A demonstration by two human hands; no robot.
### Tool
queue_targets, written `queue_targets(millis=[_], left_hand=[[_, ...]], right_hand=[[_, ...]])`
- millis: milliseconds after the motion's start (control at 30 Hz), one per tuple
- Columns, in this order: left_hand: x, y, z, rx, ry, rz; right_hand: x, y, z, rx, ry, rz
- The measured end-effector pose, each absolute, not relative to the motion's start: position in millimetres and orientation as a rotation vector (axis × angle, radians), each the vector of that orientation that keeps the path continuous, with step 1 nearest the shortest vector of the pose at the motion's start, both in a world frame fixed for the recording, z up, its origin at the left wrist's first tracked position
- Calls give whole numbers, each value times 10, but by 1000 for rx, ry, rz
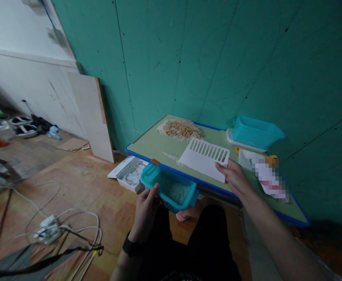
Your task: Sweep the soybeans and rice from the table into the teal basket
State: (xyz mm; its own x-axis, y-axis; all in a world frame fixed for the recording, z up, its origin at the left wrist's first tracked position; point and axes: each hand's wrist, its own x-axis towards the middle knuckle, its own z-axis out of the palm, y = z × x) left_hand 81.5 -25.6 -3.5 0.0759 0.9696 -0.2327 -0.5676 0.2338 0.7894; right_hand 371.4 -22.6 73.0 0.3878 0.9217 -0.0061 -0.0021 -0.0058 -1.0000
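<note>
My left hand [148, 205] grips the near left side of a teal plastic container [192, 197], thumb on its rim, just below the table's front edge. White rice-like grains [178, 192] lie in its bottom. In my right hand [234, 177] is a white slotted plastic scraper [202, 163], pinched at its right end, its row of slots facing away from me. It rests on or just above the table [143, 144]; which, I cannot tell. A thin trail of white grains [171, 157] lies left of the scraper. Farther back is a pile of yellow and white grains [181, 129].
Another teal container [257, 132] stands on a white lid at the back right. Near my right forearm lie a pale packet [270, 179] and an orange item [272, 160]. An open white box [130, 175] and a power strip [48, 229] with cables lie on the floor.
</note>
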Motion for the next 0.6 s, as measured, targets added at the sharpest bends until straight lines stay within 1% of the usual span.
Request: queue_targets(millis=[233,600], left_hand=[[816,-238,-95,567,873,1232],[813,-238,-32,555,888,1206]], right_hand=[[3548,-113,742,-1353,-942,963],[3380,-230,798,-1270,-901,1054]])
